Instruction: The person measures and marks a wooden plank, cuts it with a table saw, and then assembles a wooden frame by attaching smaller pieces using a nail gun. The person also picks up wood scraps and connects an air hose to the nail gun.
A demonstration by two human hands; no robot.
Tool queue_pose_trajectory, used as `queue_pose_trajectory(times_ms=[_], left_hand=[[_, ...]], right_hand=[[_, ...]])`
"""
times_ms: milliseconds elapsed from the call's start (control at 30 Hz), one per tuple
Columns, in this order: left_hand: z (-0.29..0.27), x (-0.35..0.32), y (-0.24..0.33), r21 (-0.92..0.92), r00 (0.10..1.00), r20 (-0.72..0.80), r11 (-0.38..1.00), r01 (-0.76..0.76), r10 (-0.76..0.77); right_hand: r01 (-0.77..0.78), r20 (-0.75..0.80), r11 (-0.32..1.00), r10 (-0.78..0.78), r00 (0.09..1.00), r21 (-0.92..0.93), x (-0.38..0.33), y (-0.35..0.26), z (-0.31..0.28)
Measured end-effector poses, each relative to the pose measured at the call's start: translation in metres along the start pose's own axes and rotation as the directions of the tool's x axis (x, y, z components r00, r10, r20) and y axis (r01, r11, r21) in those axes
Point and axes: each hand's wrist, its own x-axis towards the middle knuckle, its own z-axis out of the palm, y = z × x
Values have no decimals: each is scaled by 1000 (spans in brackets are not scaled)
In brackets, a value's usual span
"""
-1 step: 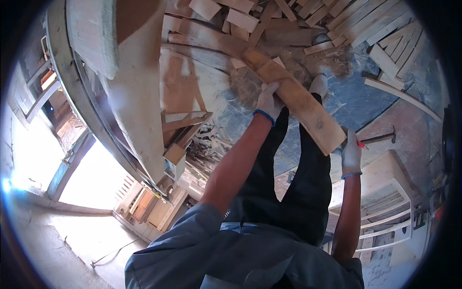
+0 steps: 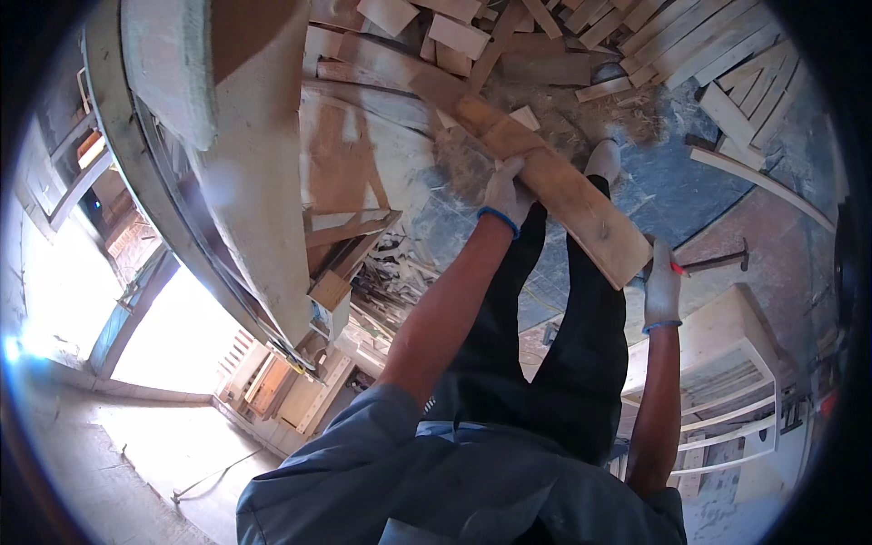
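A long wooden board (image 2: 581, 208) slants across in front of my legs, its near end toward my right side. My left hand (image 2: 502, 188), in a pale glove with a blue cuff, grips its left edge about midway, thumb over the top. At the near end corner is my gloved right hand (image 2: 664, 286), closed on the board, with most fingers hidden or seen edge-on. A small red tip (image 2: 678, 269) shows beside that hand; I cannot tell whether it is held. Just beyond lies a hammer (image 2: 731, 262).
Wood offcuts (image 2: 459, 34) and stacked planks (image 2: 699, 36) fill the far side. A large machine with a pale table (image 2: 259, 191) stands on the left. Scrap wood (image 2: 386, 304) lies beneath it. A pale slatted wooden piece (image 2: 727, 363) is at my right. A curved strip (image 2: 758, 182) lies on the floor.
The board's near end and my right hand have shifted very slightly upward in the view. My left hand keeps its hold.
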Motion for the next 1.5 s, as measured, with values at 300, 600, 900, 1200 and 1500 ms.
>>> queue_pose_trajectory(times_ms=[300, 600, 900, 1200, 1500], left_hand=[[-140, 55, 54, 137, 935, -308, 981, -138, 175], [-221, 118, 290, 984, 658, -87, -40, 175, 748], [-196, 143, 296, 478, 921, 52, -820, 316, 386], [-107, 167, 70, 931, 995, -102, 351, 100, -14], [-67, 149, 4, 965, 995, -72, 248, 89, -74]], right_hand=[[128, 27, 921, -127, 991, -367, 25, 29, 85], [-117, 121, 990, 127, 984, -83, 0, 51, 118], [-97, 269, 994, 79, 960, 54, 12, 81, 125], [-174, 273, 971, 125, 954, 163, 3, 71, 131], [48, 189, 961, -103, 977, 273, 30, 70, 93]])
